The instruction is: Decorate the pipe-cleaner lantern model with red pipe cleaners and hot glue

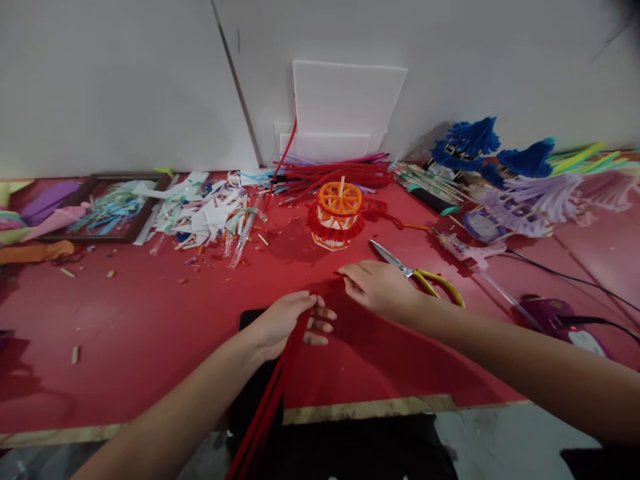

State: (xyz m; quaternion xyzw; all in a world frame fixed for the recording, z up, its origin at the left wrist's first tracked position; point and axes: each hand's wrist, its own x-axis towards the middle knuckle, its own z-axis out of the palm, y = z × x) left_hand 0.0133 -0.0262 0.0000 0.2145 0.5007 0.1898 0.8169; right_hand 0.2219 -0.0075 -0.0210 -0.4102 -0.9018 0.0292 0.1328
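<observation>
My left hand (295,321) is closed on a bundle of long red strips (270,407) that hangs down over the table's front edge. To its right, my right hand (375,285) has its thumb and fingertips pressed together over the red tabletop; what they pinch, if anything, is too small to make out. Just beyond the hands stands a round orange and white craft piece (339,208) with a red fringe and an upright stick in its middle. Scissors with yellow handles (417,272) lie beside my right hand.
A dark phone-like object (250,319) lies under my left wrist. A pink glue gun (463,252) and a purple device (555,317) with cables are at right. Paper scraps (215,213), red stems (330,175) and blue fringed pieces (470,143) line the back.
</observation>
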